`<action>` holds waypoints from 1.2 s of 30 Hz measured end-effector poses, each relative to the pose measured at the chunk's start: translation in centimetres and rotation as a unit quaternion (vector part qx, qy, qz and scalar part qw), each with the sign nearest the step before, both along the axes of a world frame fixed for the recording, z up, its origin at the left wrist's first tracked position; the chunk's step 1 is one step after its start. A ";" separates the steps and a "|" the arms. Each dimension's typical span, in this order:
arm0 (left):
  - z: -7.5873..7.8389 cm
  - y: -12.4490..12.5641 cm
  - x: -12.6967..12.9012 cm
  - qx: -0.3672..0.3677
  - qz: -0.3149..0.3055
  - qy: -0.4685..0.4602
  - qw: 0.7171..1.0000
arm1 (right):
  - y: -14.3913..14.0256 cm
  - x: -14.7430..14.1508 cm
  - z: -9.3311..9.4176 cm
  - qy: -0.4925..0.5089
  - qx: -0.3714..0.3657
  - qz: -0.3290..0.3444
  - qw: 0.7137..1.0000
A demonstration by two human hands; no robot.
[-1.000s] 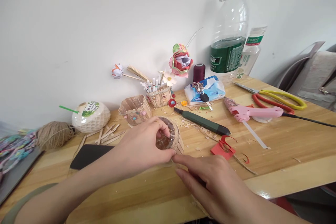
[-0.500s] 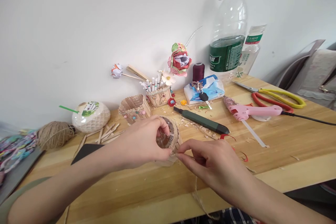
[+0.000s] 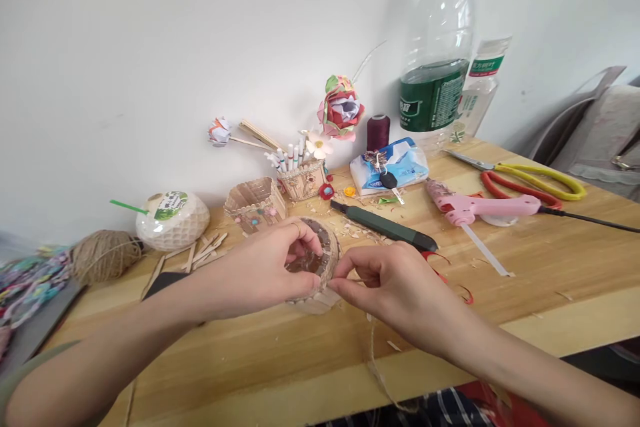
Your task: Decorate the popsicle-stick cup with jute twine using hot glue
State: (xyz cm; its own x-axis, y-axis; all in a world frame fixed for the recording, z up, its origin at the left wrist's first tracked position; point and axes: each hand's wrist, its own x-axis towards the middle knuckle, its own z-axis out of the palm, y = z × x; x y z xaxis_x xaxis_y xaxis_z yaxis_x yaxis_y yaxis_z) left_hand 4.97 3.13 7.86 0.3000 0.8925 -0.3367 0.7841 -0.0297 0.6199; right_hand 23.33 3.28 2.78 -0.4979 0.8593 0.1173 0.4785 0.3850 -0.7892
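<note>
Basket [image 3: 320, 267] tipped on its side, mouth facing the wall — left hand [image 3: 265, 273] clasps it; right hand [image 3: 385, 280] pinches twine [image 3: 375, 353] beside it.

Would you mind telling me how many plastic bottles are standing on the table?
2, both at the back by the wall: a large water bottle with a green label, and a smaller bottle just right of it, partly hidden behind it.

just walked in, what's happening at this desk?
A person sits at a wooden table doing craft work. The left hand grips a small round twine-wrapped cup, fingers over its rim. The right hand pinches a strand of twine against the cup's side; the strand trails off the table edge. A green craft knife, a pink glue gun and a twine ball lie nearby.
</note>
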 end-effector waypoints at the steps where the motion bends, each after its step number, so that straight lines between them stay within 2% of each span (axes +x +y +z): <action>1: 0.1 0.0 0.0 -0.011 0.002 0.002 1.000 | 0.1 0.0 0.2 -0.004 -0.005 0.004 1.000; 9: 0.1 0.0 0.4 -0.008 0.020 0.015 1.000 | 0.6 -0.1 1.1 -0.061 0.021 0.002 0.998; 16: -0.3 0.0 0.3 0.023 0.021 0.054 0.998 | 1.4 0.7 0.7 0.000 -0.069 0.072 0.995; 21: -0.6 0.1 0.2 0.029 0.022 0.046 0.998 | 1.2 1.1 0.7 0.003 -0.049 0.068 0.996; 27: 0.1 0.0 0.3 -0.003 0.005 0.013 1.000 | 0.8 1.0 1.2 0.024 -0.068 0.108 0.992; 36: -0.1 -0.1 -0.1 0.026 -0.006 0.021 0.999 | -0.6 1.6 0.1 0.011 -0.098 0.129 0.987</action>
State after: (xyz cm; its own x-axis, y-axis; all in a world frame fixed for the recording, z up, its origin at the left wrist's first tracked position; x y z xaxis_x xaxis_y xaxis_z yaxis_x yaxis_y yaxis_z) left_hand 4.91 3.03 7.72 0.2966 0.9056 -0.3033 0.8087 -0.0692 0.5841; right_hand 24.88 2.71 2.87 -0.7016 0.7121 -0.0246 0.3662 0.3307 -0.8698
